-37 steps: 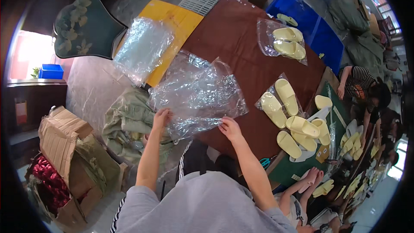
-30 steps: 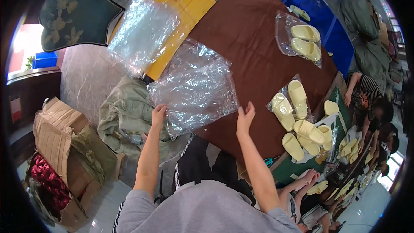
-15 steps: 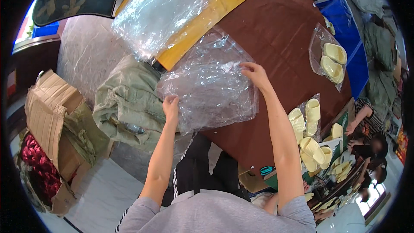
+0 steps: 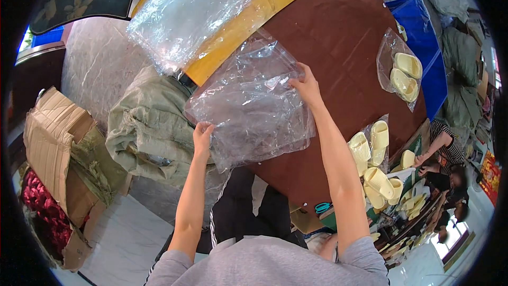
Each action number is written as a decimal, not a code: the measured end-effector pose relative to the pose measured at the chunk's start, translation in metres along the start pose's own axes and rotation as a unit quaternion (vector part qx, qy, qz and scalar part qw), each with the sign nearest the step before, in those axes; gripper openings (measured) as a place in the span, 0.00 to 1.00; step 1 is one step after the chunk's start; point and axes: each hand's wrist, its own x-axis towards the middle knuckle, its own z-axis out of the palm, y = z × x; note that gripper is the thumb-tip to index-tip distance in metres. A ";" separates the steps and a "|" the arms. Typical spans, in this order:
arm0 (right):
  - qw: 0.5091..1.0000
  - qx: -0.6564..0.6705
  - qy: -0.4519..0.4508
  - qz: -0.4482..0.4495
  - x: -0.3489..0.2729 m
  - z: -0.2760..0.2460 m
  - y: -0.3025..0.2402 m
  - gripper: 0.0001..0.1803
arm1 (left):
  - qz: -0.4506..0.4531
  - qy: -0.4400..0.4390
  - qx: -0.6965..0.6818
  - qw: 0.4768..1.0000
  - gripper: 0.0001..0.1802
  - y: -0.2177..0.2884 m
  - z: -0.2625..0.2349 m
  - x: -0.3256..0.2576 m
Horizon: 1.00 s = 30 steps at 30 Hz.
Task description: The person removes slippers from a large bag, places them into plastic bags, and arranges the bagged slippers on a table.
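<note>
A clear plastic bag (image 4: 248,114), crinkled and see-through, is spread in front of me over the near left edge of the brown-covered table (image 4: 338,37). My left hand (image 4: 202,135) pinches its left edge between thumb and fingers. On the opposite side, my right hand (image 4: 307,87) grips the bag near its upper right, fingers closed on the film. Whether this is one bag or several layers, I cannot tell. Beyond it, a thick stack of clear plastic bags (image 4: 193,13) lies on a yellow surface (image 4: 211,66).
Pale yellow slippers (image 4: 381,185) are piled at the table's right, with a bagged pair (image 4: 406,77) farther off. Teal scissors (image 4: 323,207) rest at the near edge. A grey-green woven sack (image 4: 151,127) and an open cardboard box (image 4: 58,143) stand left. People sit at far right.
My right hand has moved slightly up and left, its fingers closing more firmly on the bag. My left hand has shifted slightly left and down. The whole view has drifted a little.
</note>
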 end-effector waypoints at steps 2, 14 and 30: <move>0.999 -0.005 0.018 -0.040 -0.005 -0.004 -0.014 0.26 | -0.026 0.015 0.001 1.000 0.07 0.004 0.002 -0.003; 0.878 -0.125 0.167 -0.430 -0.035 0.005 -0.130 0.16 | -0.187 -0.032 -0.220 0.957 0.08 -0.008 -0.009 -0.016; 0.873 0.175 0.452 0.059 -0.144 -0.080 0.162 0.19 | -0.196 -0.039 -0.234 0.951 0.13 -0.067 0.000 0.027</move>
